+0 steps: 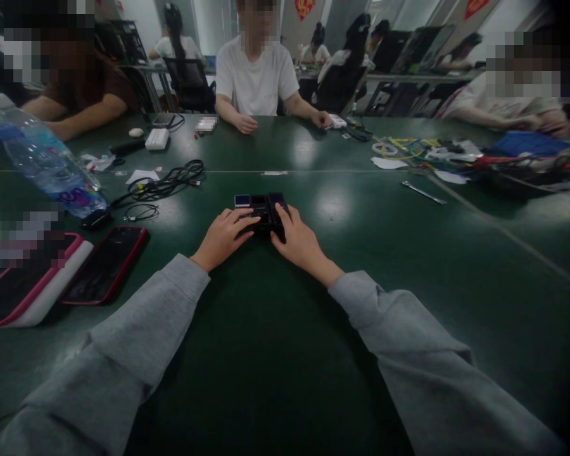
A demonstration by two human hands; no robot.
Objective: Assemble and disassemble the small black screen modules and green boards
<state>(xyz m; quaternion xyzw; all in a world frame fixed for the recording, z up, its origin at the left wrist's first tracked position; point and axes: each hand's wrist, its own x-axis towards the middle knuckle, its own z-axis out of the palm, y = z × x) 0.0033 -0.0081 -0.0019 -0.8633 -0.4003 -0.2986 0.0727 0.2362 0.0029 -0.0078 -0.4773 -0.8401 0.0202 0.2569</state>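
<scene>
A small black device (261, 208) with a pale-framed, screen-like piece at its left corner lies on the dark green table, roughly mid-view. From the left, my left hand (225, 234) lays its fingers over the device's near left part, the thumb along the near edge. At the other side my right hand (299, 239) grips the device's right end between thumb and fingers. My fingers cover much of it, so its exact kind cannot be made out. Grey sleeves cover both my forearms.
Left of my hands lie a red-edged phone (109, 266), a second phone in a pink-and-white case (33, 285), black cables (171, 180) and leaning water bottles (52, 164). A wrench (424, 192) and a wire heap (513, 158) lie to the right. People sit across the table.
</scene>
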